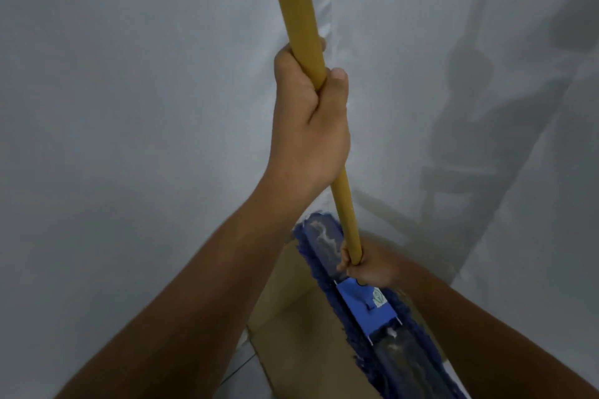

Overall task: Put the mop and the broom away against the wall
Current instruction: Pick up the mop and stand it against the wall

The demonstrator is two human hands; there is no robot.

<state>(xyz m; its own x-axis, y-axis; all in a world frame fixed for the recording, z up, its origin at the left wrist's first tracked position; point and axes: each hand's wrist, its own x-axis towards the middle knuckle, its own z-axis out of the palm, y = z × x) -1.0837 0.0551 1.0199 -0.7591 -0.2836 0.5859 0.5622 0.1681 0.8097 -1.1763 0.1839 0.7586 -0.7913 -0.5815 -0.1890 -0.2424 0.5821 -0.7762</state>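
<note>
The mop has a long yellow handle (pixel 296 10) that runs from the top of the view down to a flat blue head (pixel 366 304) with dark blue fringe, resting on the floor. My left hand (pixel 308 116) is wrapped around the handle about halfway up. My right hand (pixel 369 266) grips the lower end of the handle just above the blue head plate. The mop stands nearly upright in a corner where two white walls meet. No broom is in view.
White walls (pixel 129 107) close in on the left and right, meeting at a corner seam behind the handle. A brown cardboard sheet (pixel 301 334) lies on the tiled floor under the mop head. Shadows fall on the right wall.
</note>
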